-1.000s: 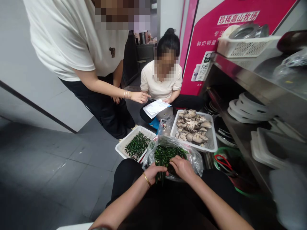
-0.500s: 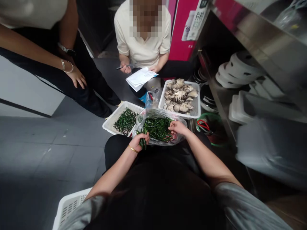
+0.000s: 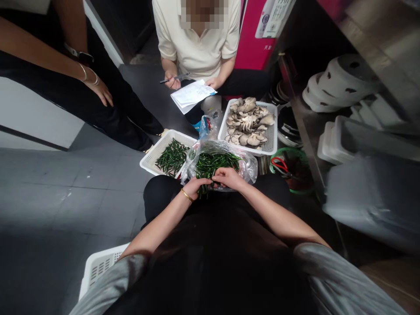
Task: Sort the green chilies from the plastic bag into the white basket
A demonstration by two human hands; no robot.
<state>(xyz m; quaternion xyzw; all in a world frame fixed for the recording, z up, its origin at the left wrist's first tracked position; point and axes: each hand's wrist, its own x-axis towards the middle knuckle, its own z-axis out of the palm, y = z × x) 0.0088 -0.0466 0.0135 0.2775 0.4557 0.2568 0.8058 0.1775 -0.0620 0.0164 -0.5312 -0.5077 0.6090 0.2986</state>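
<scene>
One bunch of long green veg (image 3: 204,190) in L hand (image 3: 193,187), curled round it at clear bag (image 3: 251,169) of same, R hand (image 3: 229,178) fingers bent in alongside, can't tell if gripping, white basket (image 3: 150,161) w/ more adj. to bag

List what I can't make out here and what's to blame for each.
In the head view:
Left hand: fingers mostly hidden by the green chilies.
Clear plastic bag: bottom hidden by its contents.
Paper: writing too small to read.
Standing person: head cut off by the top edge.
Grey container: details blurred.
</scene>
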